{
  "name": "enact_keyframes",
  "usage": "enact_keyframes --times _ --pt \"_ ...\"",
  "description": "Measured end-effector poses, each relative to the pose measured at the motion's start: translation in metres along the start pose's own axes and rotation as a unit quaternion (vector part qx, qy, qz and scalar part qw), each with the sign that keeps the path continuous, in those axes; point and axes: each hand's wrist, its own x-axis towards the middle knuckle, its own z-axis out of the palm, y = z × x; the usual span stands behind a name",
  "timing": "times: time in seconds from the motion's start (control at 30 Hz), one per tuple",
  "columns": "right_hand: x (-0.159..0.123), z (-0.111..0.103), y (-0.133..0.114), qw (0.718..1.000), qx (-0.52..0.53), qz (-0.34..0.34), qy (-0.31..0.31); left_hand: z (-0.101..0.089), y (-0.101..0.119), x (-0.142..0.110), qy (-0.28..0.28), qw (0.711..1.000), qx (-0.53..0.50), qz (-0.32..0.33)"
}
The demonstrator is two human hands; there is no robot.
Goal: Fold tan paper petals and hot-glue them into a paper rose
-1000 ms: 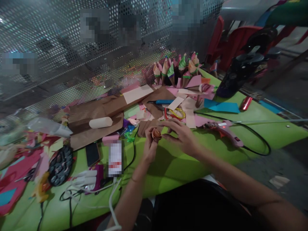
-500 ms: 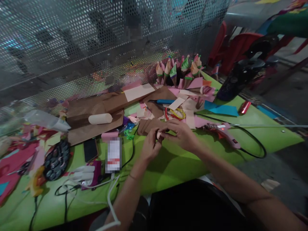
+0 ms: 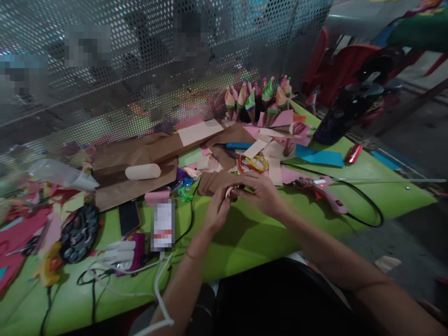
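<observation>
Over the middle of the green table (image 3: 266, 233), my left hand (image 3: 217, 210) and my right hand (image 3: 261, 191) meet around a small rolled paper piece (image 3: 230, 192). Fingers of both hands pinch it, and most of it is hidden between them. Just beyond my hands lie brown paper strips (image 3: 213, 181) and red and yellow handled scissors (image 3: 254, 163). A pink glue gun (image 3: 324, 189) with a black cord lies to the right of my right hand.
Paper cones (image 3: 259, 100) stand at the back by a perforated metal screen (image 3: 140, 70). Brown paper (image 3: 133, 161), a white roll (image 3: 143, 171), a phone (image 3: 129, 217), a round palette (image 3: 79, 233), cables and paper scraps cover the left. A black appliance (image 3: 350, 109) and red tube (image 3: 353, 153) sit at the right.
My hands have closed together around the rolled paper piece, which showed openly in my left fingers a second ago. The view has drifted slightly.
</observation>
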Motion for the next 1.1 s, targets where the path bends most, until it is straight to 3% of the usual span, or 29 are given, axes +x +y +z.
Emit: enact_keyframes --times 0.53,0.73,1.1 --pt "-0.002 0.001 -0.001 0.998 -0.039 -0.024 -0.040 0.002 -0.013 -0.002 0.040 0.997 -0.036 -0.052" --pt "-0.003 0.002 0.000 0.998 -0.046 -0.027 -0.040 0.002 -0.013 0.000 0.014 0.999 -0.040 -0.020" --pt "-0.002 0.000 0.000 0.997 -0.048 -0.031 -0.048 0.004 -0.014 0.001 0.016 0.996 -0.081 -0.015"
